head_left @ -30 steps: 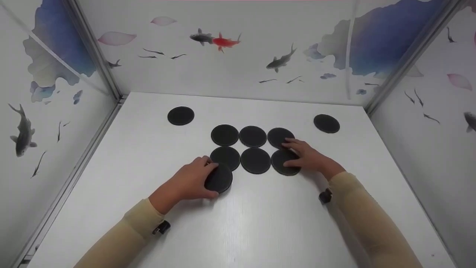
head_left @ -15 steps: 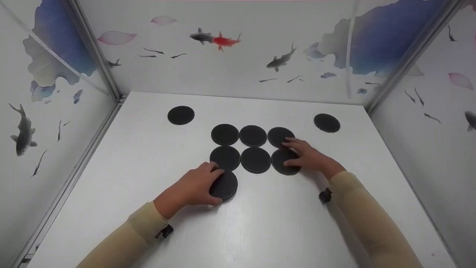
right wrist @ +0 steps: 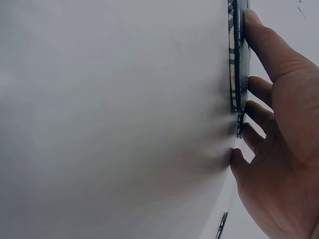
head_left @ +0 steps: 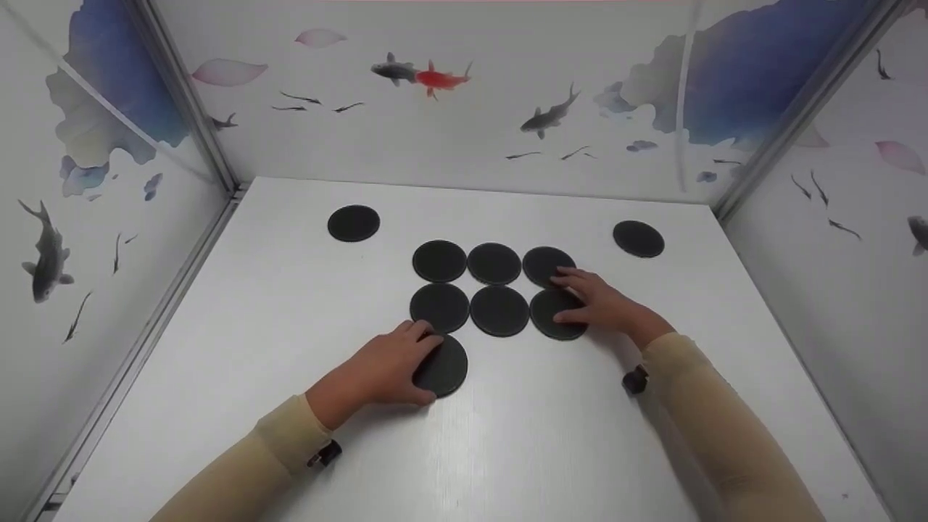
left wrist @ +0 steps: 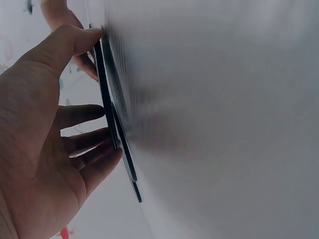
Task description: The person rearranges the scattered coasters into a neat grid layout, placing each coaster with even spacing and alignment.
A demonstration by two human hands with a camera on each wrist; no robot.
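Note:
In the head view my left hand (head_left: 388,370) holds a black round coaster (head_left: 444,366) by its edges, thumb at the near side and fingers at the far side. The left wrist view shows this coaster (left wrist: 103,89) edge-on, close to the tabletop. Just beyond it lie two rows of black coasters, including the left one (head_left: 439,308) and the middle one (head_left: 499,310) of the nearer row. My right hand (head_left: 605,308) rests its fingertips on the right-hand coasters, partly covering the nearer one (head_left: 554,315) and touching the farther one (head_left: 545,264).
A single coaster (head_left: 354,223) lies at the back left of the white table (head_left: 522,442), another coaster (head_left: 638,238) at the back right. Printed panels (head_left: 464,138) with fish wall in the back and both sides.
My left hand has moved the coaster a little toward me and to the right, so it no longer overlaps the nearer row as much. My right hand has stayed in place.

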